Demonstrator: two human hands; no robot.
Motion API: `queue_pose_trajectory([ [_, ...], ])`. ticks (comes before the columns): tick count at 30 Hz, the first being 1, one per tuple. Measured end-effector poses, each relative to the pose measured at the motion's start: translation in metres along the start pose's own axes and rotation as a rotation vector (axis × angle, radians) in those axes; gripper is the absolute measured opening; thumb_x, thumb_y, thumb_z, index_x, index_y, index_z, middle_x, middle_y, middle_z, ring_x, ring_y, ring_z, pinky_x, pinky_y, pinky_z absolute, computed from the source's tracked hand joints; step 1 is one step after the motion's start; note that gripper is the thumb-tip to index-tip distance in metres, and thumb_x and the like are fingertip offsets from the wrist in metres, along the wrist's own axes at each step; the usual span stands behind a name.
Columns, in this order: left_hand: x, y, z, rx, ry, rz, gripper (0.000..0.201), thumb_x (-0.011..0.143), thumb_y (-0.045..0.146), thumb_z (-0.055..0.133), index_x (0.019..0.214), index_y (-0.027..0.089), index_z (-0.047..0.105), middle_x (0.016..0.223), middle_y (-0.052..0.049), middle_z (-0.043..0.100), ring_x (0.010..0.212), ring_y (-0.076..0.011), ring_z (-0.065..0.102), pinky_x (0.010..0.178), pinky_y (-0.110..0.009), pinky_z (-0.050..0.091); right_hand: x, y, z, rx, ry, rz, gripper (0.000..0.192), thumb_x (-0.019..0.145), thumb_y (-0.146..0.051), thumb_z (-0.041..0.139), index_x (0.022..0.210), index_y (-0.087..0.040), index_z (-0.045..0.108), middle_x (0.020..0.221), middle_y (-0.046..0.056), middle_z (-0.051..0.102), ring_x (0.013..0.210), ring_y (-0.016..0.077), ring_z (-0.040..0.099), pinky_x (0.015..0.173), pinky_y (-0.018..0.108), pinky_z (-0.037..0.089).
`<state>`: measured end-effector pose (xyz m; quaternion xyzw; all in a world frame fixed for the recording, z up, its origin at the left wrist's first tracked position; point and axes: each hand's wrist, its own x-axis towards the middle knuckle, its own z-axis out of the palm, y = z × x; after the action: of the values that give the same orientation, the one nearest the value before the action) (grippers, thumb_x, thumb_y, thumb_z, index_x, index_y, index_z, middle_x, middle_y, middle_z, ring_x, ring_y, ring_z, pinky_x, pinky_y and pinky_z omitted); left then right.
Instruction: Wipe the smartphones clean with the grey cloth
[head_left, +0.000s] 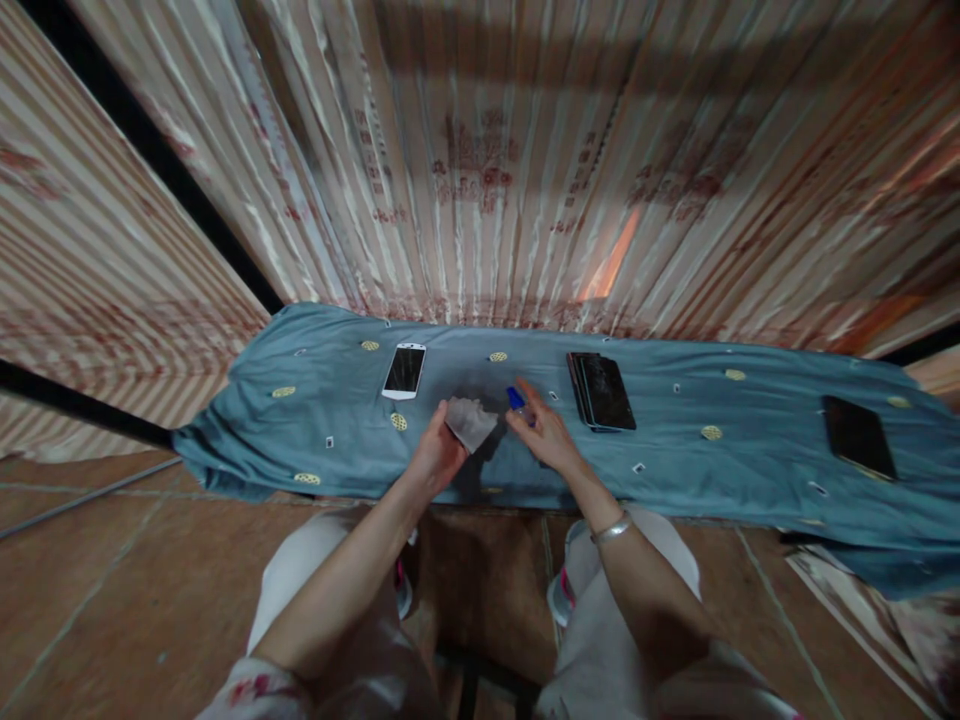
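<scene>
My left hand [439, 448] is closed on a small grey cloth [472, 424], its edge held between thumb and fingers above the blue cover. Close by on the right, my right hand [546, 432] is wrapped round a small clear bottle with a blue top [515, 398]; most of the bottle is hidden by the fingers. A white phone [405, 371] with a dark screen lies left of my hands. To their right sits a stack of dark phones [602, 391], slightly fanned out.
Blue patterned fabric [667, 470] covers the long low table. A dark phone-like slab [859, 437] lies near its right end. Striped curtains [480, 250] hang right behind it, with dark poles [150, 150] at the left. My knees are at the front edge.
</scene>
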<state>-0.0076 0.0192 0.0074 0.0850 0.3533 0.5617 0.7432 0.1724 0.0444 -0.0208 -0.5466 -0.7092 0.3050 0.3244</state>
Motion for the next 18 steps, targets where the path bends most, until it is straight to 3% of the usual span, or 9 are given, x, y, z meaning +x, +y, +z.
queue_pose_trajectory([
  [2, 0.001, 0.000, -0.002, -0.015, 0.011, -0.010, 0.035, 0.096, 0.037, 0.037, 0.101, 0.016, 0.064, 0.099, -0.007, 0.071, 0.106, -0.0190, 0.063, 0.101, -0.036, 0.043, 0.004, 0.008, -0.006, -0.203, 0.049, 0.007, 0.070, 0.083, -0.022, 0.047, 0.149, -0.012, 0.025, 0.124, 0.017, 0.061, 0.092, 0.0259, 0.065, 0.089, 0.042, 0.049],
  [5, 0.001, 0.000, -0.002, -0.008, -0.011, -0.059, 0.039, 0.096, 0.038, 0.036, 0.104, 0.013, 0.064, 0.104, -0.010, 0.071, 0.111, -0.0208, 0.062, 0.103, -0.037, 0.042, 0.006, 0.014, -0.011, -0.426, 0.028, 0.051, 0.069, 0.079, -0.011, 0.044, 0.146, -0.003, 0.027, 0.126, 0.024, 0.058, 0.112, 0.0318, 0.059, 0.096, 0.047, 0.044],
  [8, -0.001, -0.001, -0.002, 0.003, -0.031, -0.091, 0.042, 0.096, 0.038, 0.036, 0.106, 0.009, 0.064, 0.105, -0.013, 0.071, 0.113, -0.0225, 0.061, 0.104, -0.036, 0.041, 0.005, 0.011, -0.010, -0.418, 0.118, 0.028, 0.059, 0.083, -0.015, 0.045, 0.140, -0.004, 0.039, 0.135, 0.025, 0.051, 0.125, 0.0341, 0.049, 0.103, 0.053, 0.037],
  [11, 0.000, -0.003, -0.001, -0.060, -0.046, -0.074, 0.039, 0.095, 0.035, 0.040, 0.114, 0.008, 0.062, 0.105, -0.013, 0.072, 0.115, -0.0232, 0.060, 0.105, -0.037, 0.040, 0.003, 0.002, 0.000, -0.041, 0.197, 0.000, 0.047, 0.091, -0.035, 0.042, 0.128, -0.010, 0.056, 0.135, 0.019, 0.054, 0.128, 0.0301, 0.047, 0.108, 0.050, 0.033],
  [14, 0.003, -0.004, 0.002, -0.107, -0.054, -0.045, 0.039, 0.095, 0.034, 0.042, 0.116, 0.008, 0.060, 0.103, -0.012, 0.072, 0.114, -0.0233, 0.061, 0.106, -0.038, 0.040, 0.000, -0.009, 0.021, 0.605, 0.041, 0.151, 0.053, 0.088, -0.058, 0.043, 0.113, -0.017, 0.066, 0.117, 0.013, 0.067, 0.115, 0.0273, 0.059, 0.100, 0.046, 0.044],
  [16, 0.005, -0.006, 0.005, -0.095, -0.060, -0.035, 0.037, 0.095, 0.033, 0.041, 0.113, 0.008, 0.062, 0.102, -0.011, 0.073, 0.113, -0.0231, 0.062, 0.106, -0.038, 0.040, -0.001, -0.013, 0.036, 1.008, -0.074, 0.251, 0.053, 0.082, -0.062, 0.050, 0.108, -0.019, 0.067, 0.108, 0.010, 0.071, 0.105, 0.0258, 0.065, 0.094, 0.044, 0.049],
  [18, 0.008, -0.009, 0.006, -0.057, -0.072, -0.028, 0.036, 0.095, 0.032, 0.041, 0.109, 0.008, 0.064, 0.102, -0.011, 0.073, 0.112, -0.0232, 0.062, 0.105, -0.038, 0.040, 0.000, -0.015, 0.046, 1.252, -0.061, 0.338, 0.038, 0.080, -0.053, 0.060, 0.100, -0.021, 0.068, 0.099, 0.005, 0.074, 0.097, 0.0221, 0.068, 0.091, 0.039, 0.051],
])
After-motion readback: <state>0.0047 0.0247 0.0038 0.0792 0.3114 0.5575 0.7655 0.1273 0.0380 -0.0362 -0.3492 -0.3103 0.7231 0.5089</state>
